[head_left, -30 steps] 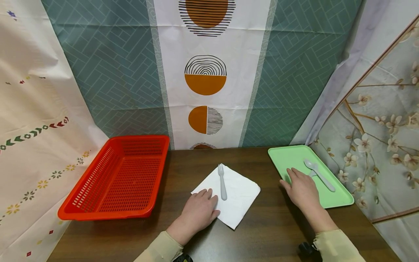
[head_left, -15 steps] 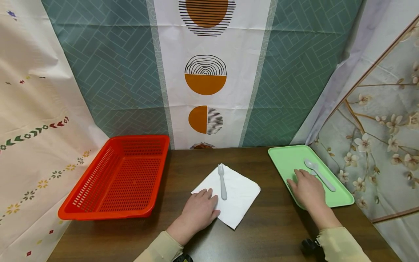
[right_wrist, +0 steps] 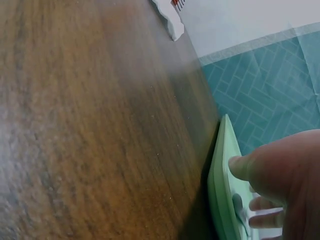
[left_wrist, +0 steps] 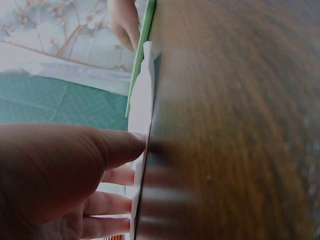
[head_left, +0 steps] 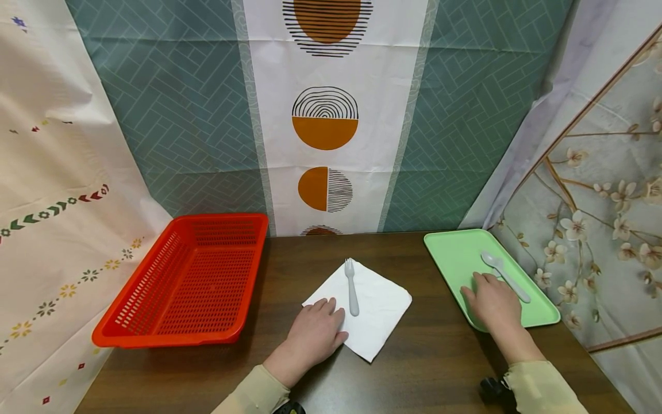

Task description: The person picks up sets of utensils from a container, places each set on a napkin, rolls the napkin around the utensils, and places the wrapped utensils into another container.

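Observation:
A white folded napkin [head_left: 383,305] lies on the table with a grey fork [head_left: 353,290] on top. My left hand [head_left: 312,333] rests on the napkin's near left edge, thumb and fingertips touching it in the left wrist view. On the right, a light green tray [head_left: 450,250] bears a grey spoon [head_left: 509,280]. Beside that spoon, another grey utensil is mostly hidden by my right hand [head_left: 493,302], which hangs over the tray's near part. In the right wrist view, the thumb stands apart from the fingers above a grey utensil [right_wrist: 239,210]; no hold on it shows.
A red plastic basket [head_left: 240,287] with slotted walls stands at the left of the brown wooden table [head_left: 403,368]. Patterned cloths [head_left: 331,69] hang behind the table and at both sides.
My right hand has moved rightward and slightly lower in the head view, farther over the tray, covering more of the second utensil. The left hand, napkin and fork have stayed put.

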`<state>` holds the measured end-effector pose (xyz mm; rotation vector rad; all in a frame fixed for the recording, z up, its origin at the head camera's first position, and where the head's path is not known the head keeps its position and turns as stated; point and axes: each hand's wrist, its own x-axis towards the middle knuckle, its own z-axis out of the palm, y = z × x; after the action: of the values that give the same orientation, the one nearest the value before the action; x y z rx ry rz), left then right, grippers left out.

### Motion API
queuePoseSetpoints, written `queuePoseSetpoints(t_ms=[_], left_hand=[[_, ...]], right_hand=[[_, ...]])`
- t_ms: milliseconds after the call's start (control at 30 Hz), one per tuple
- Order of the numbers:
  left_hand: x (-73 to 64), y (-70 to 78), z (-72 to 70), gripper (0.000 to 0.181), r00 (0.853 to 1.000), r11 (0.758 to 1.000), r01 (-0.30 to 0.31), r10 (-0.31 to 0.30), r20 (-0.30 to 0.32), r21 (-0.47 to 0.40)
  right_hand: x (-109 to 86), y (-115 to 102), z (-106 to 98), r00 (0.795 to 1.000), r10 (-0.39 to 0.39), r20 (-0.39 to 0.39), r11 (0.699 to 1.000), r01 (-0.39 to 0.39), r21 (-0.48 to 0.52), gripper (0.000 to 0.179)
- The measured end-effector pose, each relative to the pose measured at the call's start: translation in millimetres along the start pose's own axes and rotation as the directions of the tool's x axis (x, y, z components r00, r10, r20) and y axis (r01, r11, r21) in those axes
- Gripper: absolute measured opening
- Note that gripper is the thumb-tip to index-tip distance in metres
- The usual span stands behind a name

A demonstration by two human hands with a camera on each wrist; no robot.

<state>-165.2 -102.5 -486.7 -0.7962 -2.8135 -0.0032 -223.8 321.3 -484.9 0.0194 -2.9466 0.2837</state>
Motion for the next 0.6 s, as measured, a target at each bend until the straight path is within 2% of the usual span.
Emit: queuePoseSetpoints(t_ms=[233,600], left_hand=[[-0.3,0.5,-1.5,0.039,1.0,1.0,0.0,0.0,0.002,-0.005],[1.3,0.7,-1.6,0.04,0.999,1.0,0.009,-0.008,0.038,-0.015]], right_hand=[[-3.0,3.5,2.2,1.0,0.02,0.002,1.0,-0.02,-0.004,0.058],[-1.9,7.3,-0.3,0.998,0.064,0.013,0.998,-0.064,-0.004,0.054]])
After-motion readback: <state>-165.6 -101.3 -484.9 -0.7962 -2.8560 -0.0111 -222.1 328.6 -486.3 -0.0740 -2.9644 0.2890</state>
